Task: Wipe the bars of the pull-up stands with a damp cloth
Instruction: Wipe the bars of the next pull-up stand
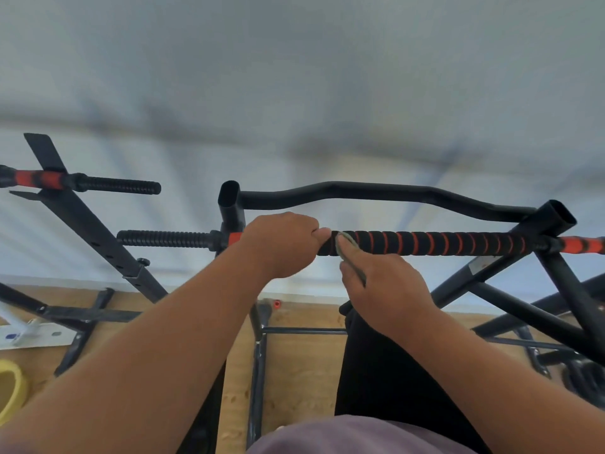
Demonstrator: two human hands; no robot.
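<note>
A black pull-up bar with orange spiral stripes (442, 243) runs level across the middle of the head view, fixed to a black stand. My left hand (281, 244) grips the bar near its left end, fingers curled round it. My right hand (386, 283) holds a thin grey-green cloth (347, 247) and presses its top edge against the bar just right of my left hand. Most of the cloth is hidden under my fingers. A curved plain black bar (376, 191) sits behind the striped one.
A second black stand with a red-and-black bar (78, 182) stands to the left. Black frame struts (537, 309) cross at the right. Below are a wooden floor (301, 365), a yellow object (11, 388) at the far left, and a white wall behind.
</note>
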